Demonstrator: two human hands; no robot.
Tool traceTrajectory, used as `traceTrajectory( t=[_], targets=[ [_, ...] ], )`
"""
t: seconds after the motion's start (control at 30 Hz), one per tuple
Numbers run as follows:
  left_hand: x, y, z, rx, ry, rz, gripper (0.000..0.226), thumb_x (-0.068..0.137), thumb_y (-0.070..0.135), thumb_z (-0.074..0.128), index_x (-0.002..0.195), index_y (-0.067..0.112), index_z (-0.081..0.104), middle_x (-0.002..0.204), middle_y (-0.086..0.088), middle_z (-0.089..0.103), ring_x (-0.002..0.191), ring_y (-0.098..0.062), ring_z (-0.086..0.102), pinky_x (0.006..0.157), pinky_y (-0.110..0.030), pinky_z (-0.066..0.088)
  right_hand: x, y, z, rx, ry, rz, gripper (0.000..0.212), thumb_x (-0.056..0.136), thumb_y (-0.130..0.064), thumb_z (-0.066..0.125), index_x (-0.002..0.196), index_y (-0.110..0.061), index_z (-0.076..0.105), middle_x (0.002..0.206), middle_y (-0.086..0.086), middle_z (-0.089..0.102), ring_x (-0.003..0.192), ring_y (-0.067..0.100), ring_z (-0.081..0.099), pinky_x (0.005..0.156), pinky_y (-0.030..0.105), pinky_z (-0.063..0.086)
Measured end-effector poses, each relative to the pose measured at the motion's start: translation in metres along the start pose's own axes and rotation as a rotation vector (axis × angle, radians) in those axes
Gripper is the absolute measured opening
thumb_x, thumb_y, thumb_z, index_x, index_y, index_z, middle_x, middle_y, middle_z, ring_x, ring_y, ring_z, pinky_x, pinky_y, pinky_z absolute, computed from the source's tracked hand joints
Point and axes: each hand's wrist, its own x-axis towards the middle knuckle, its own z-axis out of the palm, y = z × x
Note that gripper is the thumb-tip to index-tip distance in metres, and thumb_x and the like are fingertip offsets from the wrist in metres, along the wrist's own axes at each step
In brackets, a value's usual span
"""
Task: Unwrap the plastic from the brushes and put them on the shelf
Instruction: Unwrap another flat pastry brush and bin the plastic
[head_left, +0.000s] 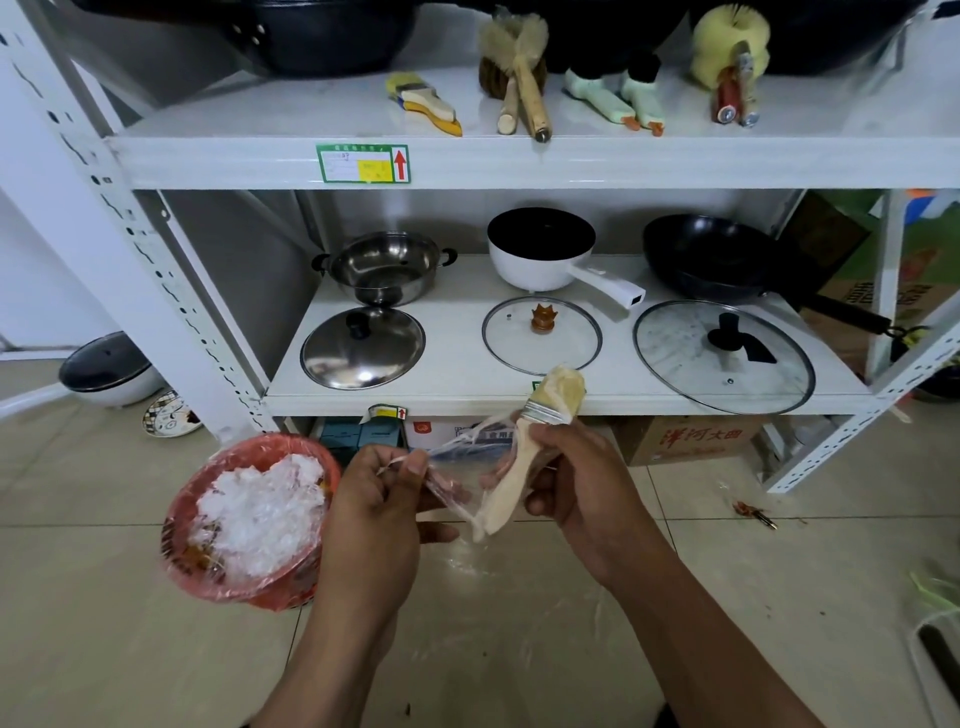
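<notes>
My right hand (582, 483) grips the wooden handle of a flat pastry brush (524, 447), bristles up and tilted right, in front of the lower shelf edge. Clear plastic wrap (457, 467) stretches from the brush handle leftwards. My left hand (384, 493) pinches the stretched end of that wrap. On the upper shelf (260, 130) lie several unwrapped brushes: a yellow flat brush (426, 104), two wooden round brushes (519, 78), two mint-green brushes (618, 98) and a yellow sponge brush (732, 62).
A red basket (182, 525) lined with film and filled with crumpled plastic stands on the tiled floor at my left. The lower shelf (457, 364) holds pots, pans and glass lids. Cardboard boxes sit under it. A white upright post (130, 249) runs diagonally at left.
</notes>
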Motion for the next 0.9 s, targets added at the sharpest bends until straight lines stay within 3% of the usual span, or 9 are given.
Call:
traceTrajectory(
  t=[0.1,0.17,0.23,0.37,0.5,0.67,0.8,0.9],
  targets=[
    [-0.002,0.002,0.001,-0.047,-0.002,-0.008,0.017,0.109,0.015,0.044,0.099,0.003,0.050,0.072,-0.006,0.069,0.061,-0.027,0.072,0.040,-0.026,0.042,-0.001,-0.002,0.002,-0.061,-0.007,0.003,0.024,0.102,-0.018,0.054,0.122,-0.007,0.061,0.083,0.017,0.073,0.072,0.035,0.074,0.041,0.023,0.038],
    [-0.002,0.002,0.001,-0.009,0.001,0.011,0.016,0.109,0.014,0.043,0.097,0.004,0.048,0.070,-0.003,0.068,0.057,-0.024,0.071,0.038,-0.024,0.033,0.002,0.000,0.002,-0.102,0.040,-0.002,0.033,0.092,-0.029,0.063,0.120,-0.013,0.065,0.098,0.027,0.072,0.093,0.052,0.071,0.042,0.022,0.039],
    [-0.003,0.002,0.002,0.048,0.006,0.043,0.017,0.109,0.015,0.043,0.097,0.003,0.048,0.072,-0.006,0.069,0.055,-0.026,0.070,0.038,-0.021,0.031,0.004,0.002,0.003,-0.129,0.070,-0.008,0.041,0.083,-0.036,0.065,0.119,-0.016,0.066,0.107,0.029,0.071,0.103,0.056,0.067,0.043,0.023,0.039],
    [-0.003,0.003,0.004,0.108,0.035,0.101,0.017,0.108,0.014,0.044,0.095,0.005,0.049,0.076,-0.016,0.067,0.059,-0.039,0.067,0.038,-0.013,0.038,0.005,0.003,0.003,-0.169,0.090,-0.029,0.041,0.082,-0.041,0.064,0.117,-0.020,0.066,0.105,0.024,0.073,0.099,0.050,0.071,0.043,0.023,0.040],
    [-0.002,0.002,0.003,0.116,0.051,0.123,0.017,0.108,0.011,0.045,0.092,0.005,0.050,0.075,-0.018,0.065,0.052,-0.031,0.063,0.046,-0.022,0.050,0.002,0.004,0.007,-0.135,0.112,-0.040,0.030,0.091,-0.033,0.064,0.116,-0.017,0.065,0.105,0.026,0.072,0.098,0.051,0.071,0.043,0.023,0.041],
    [-0.004,0.003,0.002,0.089,0.009,0.044,0.020,0.109,0.017,0.044,0.097,0.002,0.050,0.071,-0.013,0.067,0.056,-0.024,0.067,0.039,-0.017,0.040,0.001,0.004,0.006,-0.052,0.085,-0.021,0.023,0.102,-0.021,0.059,0.120,-0.008,0.063,0.108,0.033,0.069,0.083,0.040,0.073,0.046,0.026,0.047],
    [-0.006,0.001,0.004,0.069,-0.011,0.004,0.024,0.109,0.023,0.043,0.100,0.002,0.050,0.071,-0.012,0.071,0.060,-0.022,0.071,0.041,-0.028,0.047,-0.003,0.001,0.007,-0.077,0.059,-0.053,0.025,0.105,-0.019,0.055,0.129,-0.011,0.059,0.090,0.009,0.077,0.072,0.026,0.077,0.049,0.026,0.053],
    [-0.010,0.004,0.007,0.194,-0.007,0.083,0.022,0.108,0.020,0.043,0.097,0.002,0.050,0.071,-0.019,0.071,0.049,-0.010,0.064,0.040,-0.018,0.042,-0.005,0.000,0.010,-0.147,0.081,-0.104,0.025,0.105,-0.018,0.055,0.130,-0.013,0.058,0.093,0.005,0.076,0.070,0.019,0.077,0.053,0.025,0.056]
  ],
)
